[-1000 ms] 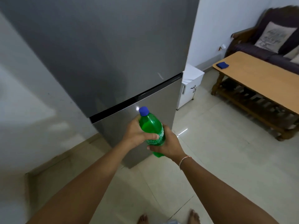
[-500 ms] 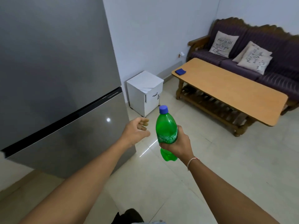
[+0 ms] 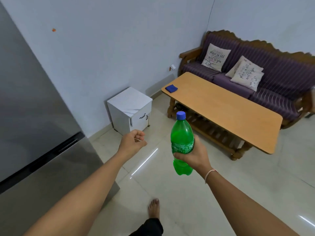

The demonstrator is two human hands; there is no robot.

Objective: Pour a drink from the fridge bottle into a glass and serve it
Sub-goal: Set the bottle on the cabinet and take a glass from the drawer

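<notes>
My right hand (image 3: 194,155) grips a green plastic bottle (image 3: 182,135) with a blue cap around its labelled middle and holds it upright in front of me. The bottle is partly full of green drink. My left hand (image 3: 133,142) hangs in the air to the left of the bottle, fingers loosely curled, holding nothing. The grey fridge (image 3: 34,116) stands at the left with its doors closed. No glass is in view.
A long wooden coffee table (image 3: 221,109) stands ahead right, with a folded blue cloth (image 3: 171,88) on its far corner. A purple sofa (image 3: 276,77) with cushions is behind it. A small white cabinet (image 3: 130,110) sits by the wall. My bare foot (image 3: 154,207) is on the tiled floor.
My left hand let go of the bottle and moved off to the left. My view has turned right, away from the fridge toward the table and sofa.
</notes>
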